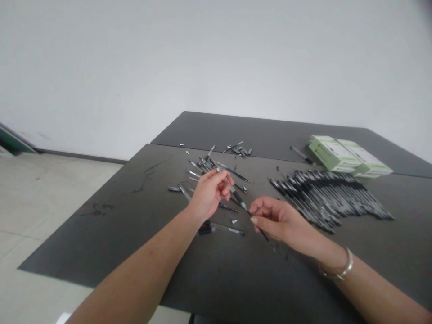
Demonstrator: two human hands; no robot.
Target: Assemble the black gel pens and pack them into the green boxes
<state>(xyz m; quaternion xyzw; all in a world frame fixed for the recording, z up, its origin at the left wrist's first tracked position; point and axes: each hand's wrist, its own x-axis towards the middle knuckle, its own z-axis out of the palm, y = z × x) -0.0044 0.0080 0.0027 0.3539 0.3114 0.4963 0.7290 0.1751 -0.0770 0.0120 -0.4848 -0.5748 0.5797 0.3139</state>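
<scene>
My left hand (pixel 212 191) is closed around a clear pen barrel (pixel 238 198) with a black grip, which slants down to the right. In my right hand (pixel 275 218), thumb and fingertips pinch a thin dark pen refill (pixel 268 240). One end of the refill meets the open lower end of the barrel; how far it goes in I cannot tell. Behind and below my left hand lie scattered pen parts: clear barrels (pixel 224 228), dark refills and small silver cone tips (pixel 234 221). A pile of small black caps (pixel 241 150) sits farther back.
Right of my hands, many assembled black pens (pixel 324 198) lie side by side in a fanned row. Two green-and-white boxes (pixel 332 153) stand behind them, with a single pen (pixel 302 154) beside. Dark ink marks (pixel 96 209) stain the left of the black table (pixel 135 247). A white wall rises behind.
</scene>
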